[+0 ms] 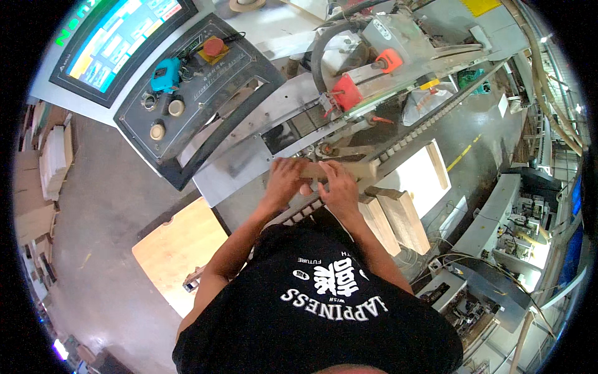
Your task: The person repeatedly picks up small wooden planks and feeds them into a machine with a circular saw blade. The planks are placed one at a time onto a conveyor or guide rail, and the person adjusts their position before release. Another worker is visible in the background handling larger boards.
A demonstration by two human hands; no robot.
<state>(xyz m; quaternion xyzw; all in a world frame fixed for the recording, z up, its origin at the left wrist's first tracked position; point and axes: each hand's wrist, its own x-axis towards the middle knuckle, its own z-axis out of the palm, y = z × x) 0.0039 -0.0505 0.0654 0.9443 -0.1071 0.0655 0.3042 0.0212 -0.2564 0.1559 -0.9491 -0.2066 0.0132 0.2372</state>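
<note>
We are pressing the pale flat wooden strip [339, 169] against the grey metal machine surface [233, 171], left hand [285, 181] and right hand [339, 187] fingers curled over it; slipping toward the red guard [347, 93] risks pinching.

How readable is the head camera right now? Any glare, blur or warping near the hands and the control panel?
Head view: strong fisheye bending, with straight machine edges curving toward the black rim; the left hand and right hand on the pale wooden strip sit near centre, fairly sharp; the bright coloured touchscreen is washed out; the white panels at right glare; the grey control panel with red mushroom button reads clearly.
</note>
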